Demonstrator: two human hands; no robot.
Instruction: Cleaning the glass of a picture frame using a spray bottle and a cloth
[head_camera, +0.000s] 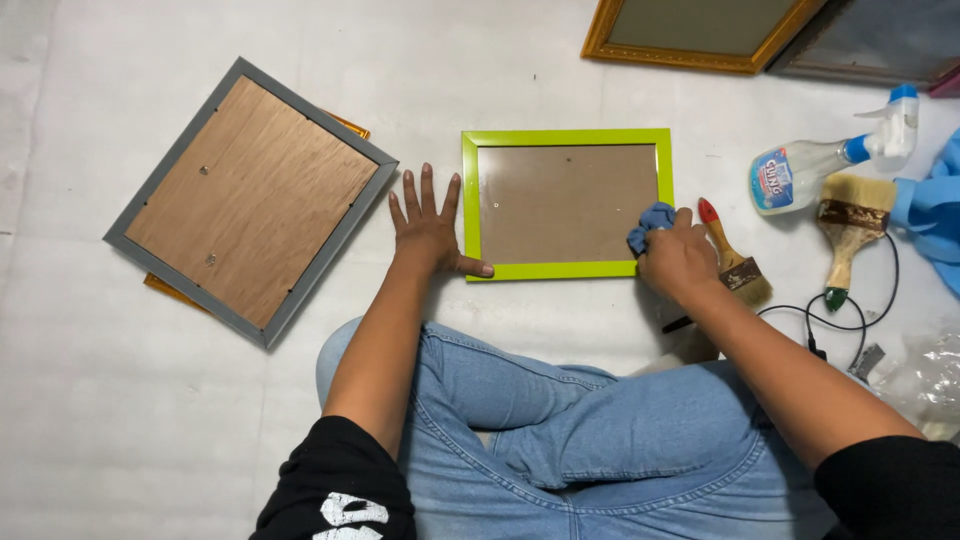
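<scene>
A clear spray bottle with a blue collar, white trigger and a blue-and-red label is seen lying on its side at far right. The surface is a white padded sheet spread on the floor.

Four frames are counted with certainty: one green frame at centre, one grey frame face down at left, and two more at the far edge; an orange edge under the grey one may be a fifth. Two paintbrushes are noted at right.

The left hand is laid flat, fingers spread wide, the thumb touching the green frame's near-left corner. The right hand is closed around a blue cloth, which is pressed on the frame's near-right corner.
</scene>
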